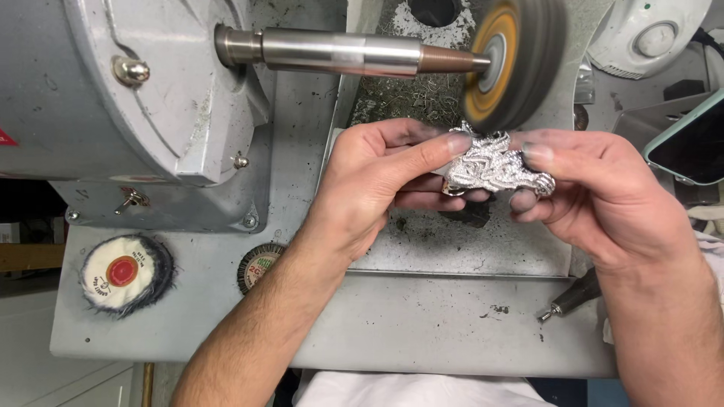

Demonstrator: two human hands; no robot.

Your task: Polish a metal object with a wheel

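Both hands clamped on ornate silver cast-metal piece (pixel 494 164): left hand (pixel 377 181) pinching near end, right hand (pixel 596 192) far end. Polishing step, I judge; spinning grey-yellow buffing wheel (pixel 516 60) just above grip. Next needs firm hold, light upward press.

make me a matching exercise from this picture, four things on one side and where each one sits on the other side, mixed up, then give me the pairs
Things:
1. silver metal piece
2. buffing wheel
3. white spare buff
4. rotary tool tip

Places:
A. lying on the bench, lower right
B. on the motor's shaft, upper middle
C. flat on the bench, lower left
D. held between the left hand and right hand

Pairs: 1-D, 2-B, 3-C, 4-A
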